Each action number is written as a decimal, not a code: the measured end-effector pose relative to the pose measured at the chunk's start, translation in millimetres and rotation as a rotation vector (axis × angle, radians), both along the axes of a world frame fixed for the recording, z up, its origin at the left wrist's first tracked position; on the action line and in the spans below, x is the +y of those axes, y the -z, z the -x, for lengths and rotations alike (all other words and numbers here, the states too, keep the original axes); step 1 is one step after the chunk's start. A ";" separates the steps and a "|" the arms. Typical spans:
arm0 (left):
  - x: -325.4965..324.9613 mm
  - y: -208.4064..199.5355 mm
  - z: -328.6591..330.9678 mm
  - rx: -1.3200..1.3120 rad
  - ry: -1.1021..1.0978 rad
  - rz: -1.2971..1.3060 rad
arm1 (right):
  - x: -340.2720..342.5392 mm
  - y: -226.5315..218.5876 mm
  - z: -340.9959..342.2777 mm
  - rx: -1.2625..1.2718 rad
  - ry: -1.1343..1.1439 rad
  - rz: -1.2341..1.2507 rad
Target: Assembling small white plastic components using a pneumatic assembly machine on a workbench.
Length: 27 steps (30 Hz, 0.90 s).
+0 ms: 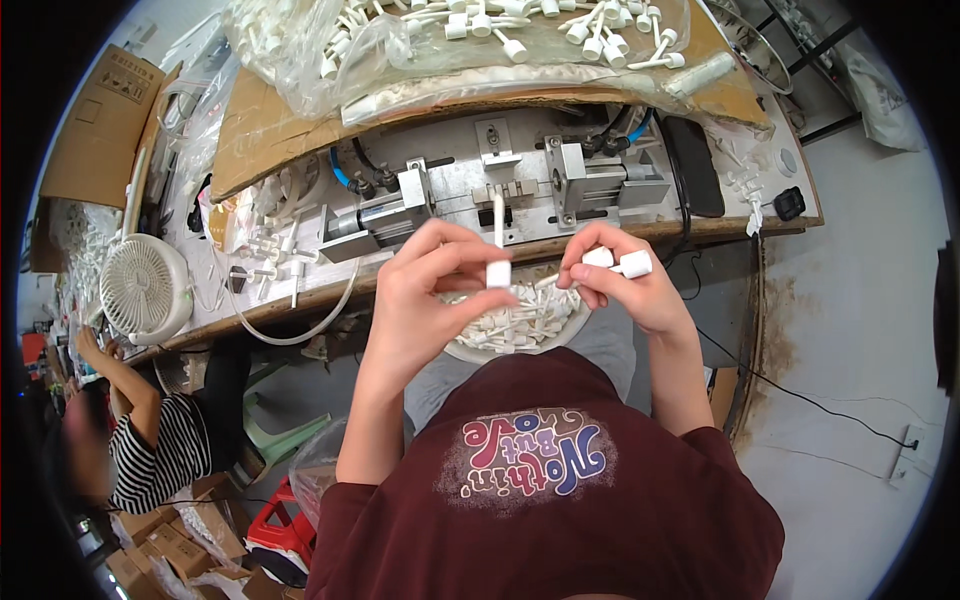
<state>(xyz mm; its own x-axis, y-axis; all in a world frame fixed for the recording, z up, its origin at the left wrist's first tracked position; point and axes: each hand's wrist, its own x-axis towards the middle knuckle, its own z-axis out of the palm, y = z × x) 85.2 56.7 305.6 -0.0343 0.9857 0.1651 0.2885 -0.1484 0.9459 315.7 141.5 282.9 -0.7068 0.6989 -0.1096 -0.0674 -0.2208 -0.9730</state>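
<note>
My left hand [430,275] pinches a white plastic stick with a cylindrical cap [498,274] between thumb and fingers. Its thin stem points up and away from me, toward a small metal clamping fixture [512,190] on the bench. To the right, my right hand [640,290] is closed around two more white capped sticks [635,264], their caps showing past the fingers. Below both hands, near my lap, a round bowl [545,348] is heaped with similar white pieces, partly hidden by my hands and shirt.
Pneumatic cylinders [385,215] flank the fixture. Behind it, a cardboard sheet [290,140] carries plastic film and many white capped sticks. A black phone-like slab [694,165] lies at right. A white fan [145,288] stands at left, near another person in a striped shirt [160,450].
</note>
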 end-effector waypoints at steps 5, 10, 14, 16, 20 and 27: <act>10.7 58.6 -10.8 0.547 -0.229 -0.245 | -7.2 3.9 8.1 0.055 0.107 -0.078; 22.3 73.7 -13.2 0.783 -0.214 -0.381 | -10.2 7.4 8.4 0.053 0.156 -0.185; 23.7 71.1 -18.1 0.866 -0.234 -0.302 | -12.5 8.6 12.5 0.085 0.214 -0.209; 29.1 69.6 -16.7 0.882 -0.251 -0.321 | -15.0 5.7 15.0 0.092 0.232 -0.187; 32.0 69.9 -15.2 0.876 -0.253 -0.319 | -19.8 3.3 19.3 0.098 0.271 -0.182; 33.3 68.1 -13.0 0.834 -0.229 -0.299 | -22.0 4.2 19.9 -0.006 0.293 -0.358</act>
<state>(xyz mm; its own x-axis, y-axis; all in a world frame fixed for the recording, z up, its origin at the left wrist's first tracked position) 98.2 89.9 237.5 0.0211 0.8817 0.4714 0.9135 -0.2086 0.3493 295.8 119.5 278.7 -0.4740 0.8637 0.1711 -0.0709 0.1563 -0.9852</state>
